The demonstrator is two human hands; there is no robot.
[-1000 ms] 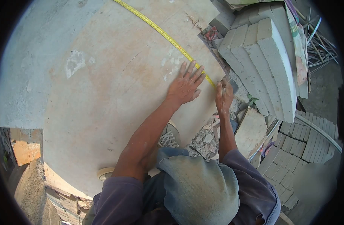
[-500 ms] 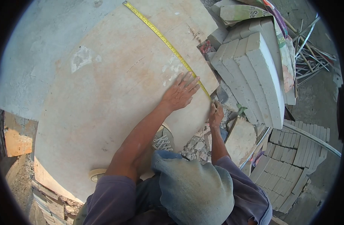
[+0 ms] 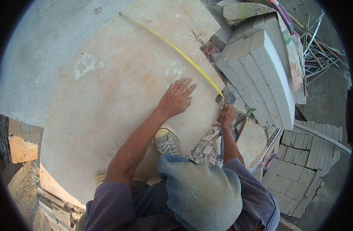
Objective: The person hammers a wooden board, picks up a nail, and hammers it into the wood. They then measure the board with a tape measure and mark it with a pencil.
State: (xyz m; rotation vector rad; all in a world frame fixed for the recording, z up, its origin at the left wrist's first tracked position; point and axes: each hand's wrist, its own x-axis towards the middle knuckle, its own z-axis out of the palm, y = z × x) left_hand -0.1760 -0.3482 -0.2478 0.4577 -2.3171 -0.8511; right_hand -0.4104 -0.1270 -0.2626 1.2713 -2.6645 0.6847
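Note:
A yellow tape measure [image 3: 176, 48] stretches in a curve across the upper part of a large stained board [image 3: 107, 111]. My right hand [image 3: 227, 115] is closed around the tape's near end, just past the board's right edge. What exactly lies inside the fingers is partly hidden. My left hand [image 3: 176, 98] rests flat on the board with its fingers spread, holding nothing, a short way to the left of the tape. The tape's far end is near the board's upper left edge.
Pale blocks [image 3: 257, 73] stand stacked at the right under a torn sack [image 3: 249, 13]. Rubble [image 3: 205, 150] lies beside the board. Smaller blocks [image 3: 295, 158] are piled at lower right, with thin rods [image 3: 318, 57] above. A shoe [image 3: 166, 142] stands on the board.
My left hand has come off the tape and moved left. My right hand has shifted slightly right with the tape, whose far end now lies further left and lower.

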